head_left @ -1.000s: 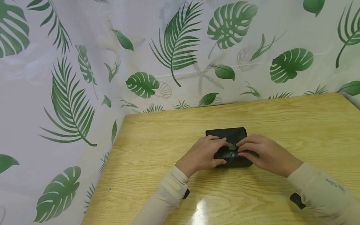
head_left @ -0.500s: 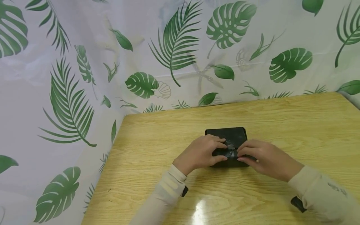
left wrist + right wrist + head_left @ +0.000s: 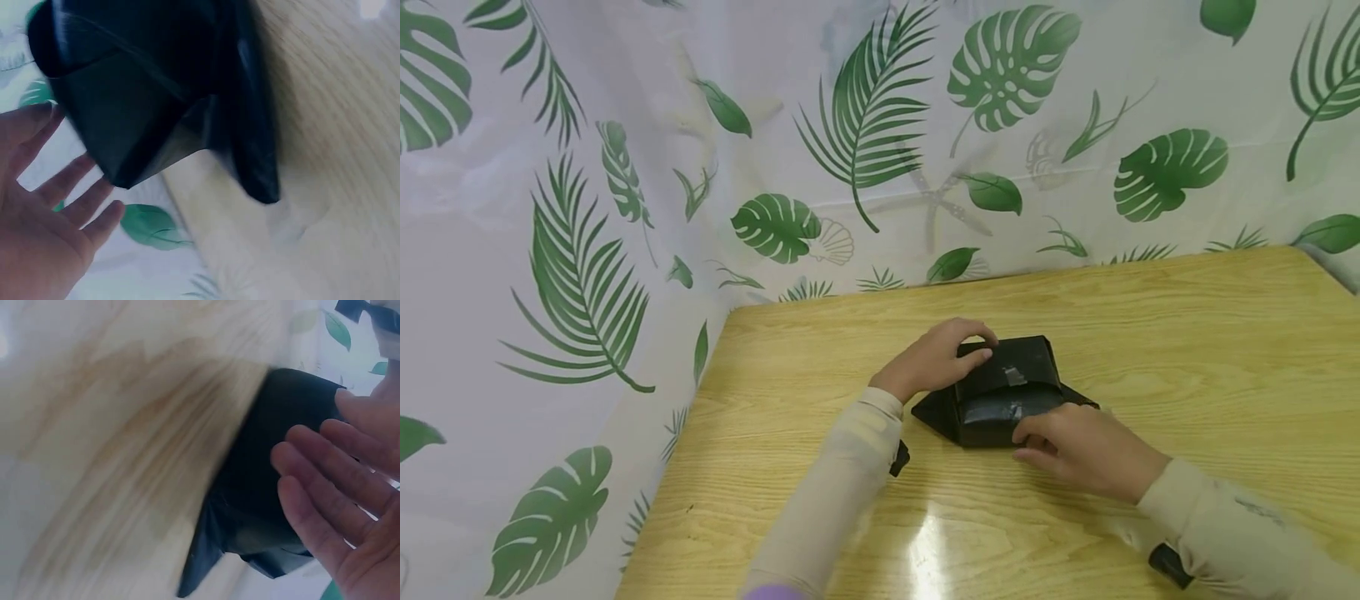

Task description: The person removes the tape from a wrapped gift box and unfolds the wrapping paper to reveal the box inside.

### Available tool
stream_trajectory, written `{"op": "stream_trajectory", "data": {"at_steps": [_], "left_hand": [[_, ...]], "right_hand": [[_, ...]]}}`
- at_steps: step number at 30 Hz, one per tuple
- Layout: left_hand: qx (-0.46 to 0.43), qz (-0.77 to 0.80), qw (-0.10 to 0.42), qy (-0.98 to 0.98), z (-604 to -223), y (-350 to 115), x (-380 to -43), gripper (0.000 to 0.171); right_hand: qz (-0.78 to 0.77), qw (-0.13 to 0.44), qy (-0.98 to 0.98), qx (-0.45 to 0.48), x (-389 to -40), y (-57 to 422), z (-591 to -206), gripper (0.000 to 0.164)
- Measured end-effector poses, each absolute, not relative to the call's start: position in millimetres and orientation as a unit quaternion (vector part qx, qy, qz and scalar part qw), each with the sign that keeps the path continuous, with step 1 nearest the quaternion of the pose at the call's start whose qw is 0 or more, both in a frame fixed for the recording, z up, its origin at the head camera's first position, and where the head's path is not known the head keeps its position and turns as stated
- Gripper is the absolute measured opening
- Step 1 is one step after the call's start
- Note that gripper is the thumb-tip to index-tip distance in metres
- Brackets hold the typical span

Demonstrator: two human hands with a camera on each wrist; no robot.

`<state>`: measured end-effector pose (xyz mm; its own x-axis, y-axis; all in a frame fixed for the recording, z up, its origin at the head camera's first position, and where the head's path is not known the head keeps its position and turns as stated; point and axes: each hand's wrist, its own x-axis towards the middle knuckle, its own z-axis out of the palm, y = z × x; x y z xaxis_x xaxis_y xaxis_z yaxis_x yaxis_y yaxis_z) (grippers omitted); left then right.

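Observation:
A box-shaped package in black wrapping [image 3: 1011, 371] lies on the table, with a seam across its top and small shiny strips of clear tape [image 3: 1015, 377] by the seam. Pointed black flaps stick out at its sides, the left flap [image 3: 937, 414] lying low near the tabletop. At the far left corner, my left hand [image 3: 936, 354] rests with thumb and fingertips at the edge. In the left wrist view its fingers [image 3: 78, 203] are loosely extended along the black side. My right hand [image 3: 1078, 442] is at the near right edge, its fingers [image 3: 319, 475] fairly straight against the black wrapping.
The wood-grain table [image 3: 820, 367] reaches back to a white cloth [image 3: 880, 250] printed with green leaves, which also hangs along the left side. Dark wrist devices [image 3: 1170, 565] sit under the sleeves.
Both hands have left the taped middle. My left hand has moved to the far left corner, my right hand toward the near edge. The seam and both side flaps now show.

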<state>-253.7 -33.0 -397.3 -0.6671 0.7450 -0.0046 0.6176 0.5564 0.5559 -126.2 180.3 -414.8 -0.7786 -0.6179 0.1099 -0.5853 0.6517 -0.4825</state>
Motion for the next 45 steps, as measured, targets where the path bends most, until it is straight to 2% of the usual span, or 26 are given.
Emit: {"op": "stream_trajectory", "data": {"at_steps": [3, 8, 15, 21, 30, 36, 45], "left_hand": [[0.371, 0.279, 0.153, 0.872, -406, -32, -258, 0.029], [0.347, 0.311, 0.171, 0.868, -414, -34, -258, 0.028], [0.336, 0.308, 0.155, 0.876, -417, -41, -254, 0.027], [0.309, 0.298, 0.132, 0.894, -415, -46, -243, 0.027], [0.231, 0.293, 0.058, 0.926, -415, -42, -215, 0.027], [0.193, 0.326, 0.053, 0.924, -416, -40, -203, 0.021], [0.194, 0.373, 0.059, 0.905, -420, -44, -195, 0.017]], "right_hand": [[-0.258, 0.067, 0.91, -0.317, -127, 177, -419, 0.019], [-0.262, 0.073, 0.913, -0.306, -129, 177, -421, 0.022], [-0.269, 0.065, 0.923, -0.267, -130, 186, -417, 0.014], [-0.276, 0.074, 0.929, -0.234, -136, 197, -420, 0.028], [-0.333, 0.066, 0.917, -0.209, -147, 212, -426, 0.034], [-0.355, 0.066, 0.911, -0.197, -153, 220, -430, 0.039], [-0.373, 0.079, 0.906, -0.181, -161, 231, -435, 0.042]]}}
